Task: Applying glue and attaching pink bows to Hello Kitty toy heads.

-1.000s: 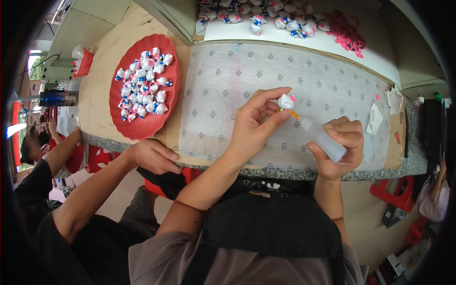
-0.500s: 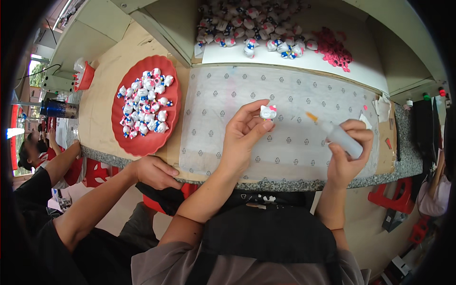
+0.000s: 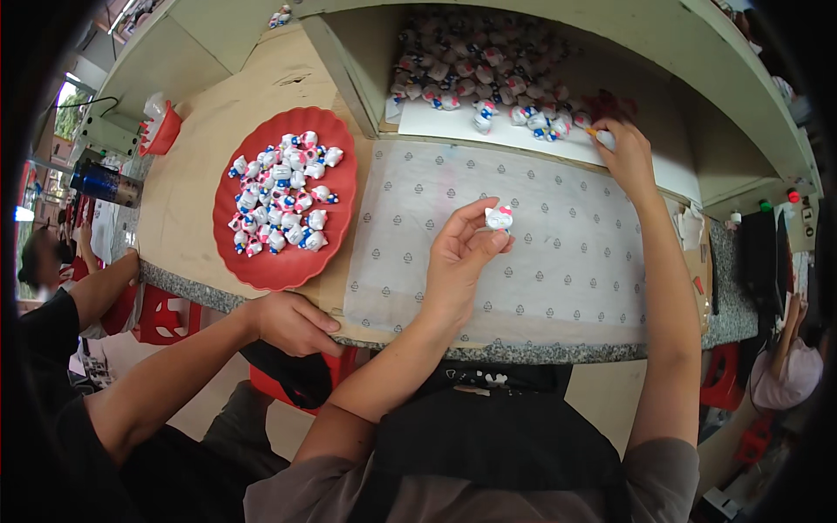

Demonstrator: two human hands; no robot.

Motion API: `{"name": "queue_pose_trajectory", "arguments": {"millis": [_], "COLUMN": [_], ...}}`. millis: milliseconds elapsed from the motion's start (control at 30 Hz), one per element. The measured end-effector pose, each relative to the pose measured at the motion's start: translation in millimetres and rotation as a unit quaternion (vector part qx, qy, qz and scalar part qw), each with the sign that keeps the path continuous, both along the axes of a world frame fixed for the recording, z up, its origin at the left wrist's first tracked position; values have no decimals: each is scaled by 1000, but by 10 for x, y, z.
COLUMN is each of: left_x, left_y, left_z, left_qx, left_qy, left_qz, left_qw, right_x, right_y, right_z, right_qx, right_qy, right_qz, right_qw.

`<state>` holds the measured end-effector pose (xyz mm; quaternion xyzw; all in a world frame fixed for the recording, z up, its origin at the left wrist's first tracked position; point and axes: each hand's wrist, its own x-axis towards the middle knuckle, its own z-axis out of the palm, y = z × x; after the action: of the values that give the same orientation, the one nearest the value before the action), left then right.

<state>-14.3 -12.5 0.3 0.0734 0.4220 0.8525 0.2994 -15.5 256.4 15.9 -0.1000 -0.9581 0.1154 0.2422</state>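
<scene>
Between the thumb and fingertips of my left hand is a small white cat figurine with a pink mark on its head. It is held above a translucent printed sheet on the table. My right hand is at the front of the shelf, closed around a pale squeeze bottle with an orange tip. The tip points left; most of the bottle is hidden by the fingers. Beside it on the shelf lies a heap of small pink pieces, partly behind the hand.
A red scalloped plate heaped with similar figurines stands to the left. Many more figurines fill the shelf. A co-worker's hand rests at the table's front edge. A red basket and dark blue cup stand far left.
My right hand has carried the bottle away from above the sheet, up to the shelf by the pink pieces. The figurine has been turned in my left hand. The view has shifted slightly.
</scene>
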Motion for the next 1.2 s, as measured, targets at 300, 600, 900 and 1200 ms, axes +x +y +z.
{"name": "queue_pose_trajectory", "arguments": {"millis": [300,600,900,1200], "left_x": [-3,-4,-47,75], "left_y": [1,-10,-20,36], "left_z": [-3,-23,61,-123], "left_qx": [13,4,9,90], "left_qy": [3,25,37,60], "left_qz": [49,77,86,-17], "left_qw": [999,997,996,994], "right_x": [37,230,288,515], "right_y": [-3,-118,-623,-1373], "right_z": [25,-44,166,17], "right_qx": [30,25,-239,-516], "right_qy": [-50,-11,64,56], "right_qz": [64,171,89,63], "right_qw": [996,985,965,852]}}
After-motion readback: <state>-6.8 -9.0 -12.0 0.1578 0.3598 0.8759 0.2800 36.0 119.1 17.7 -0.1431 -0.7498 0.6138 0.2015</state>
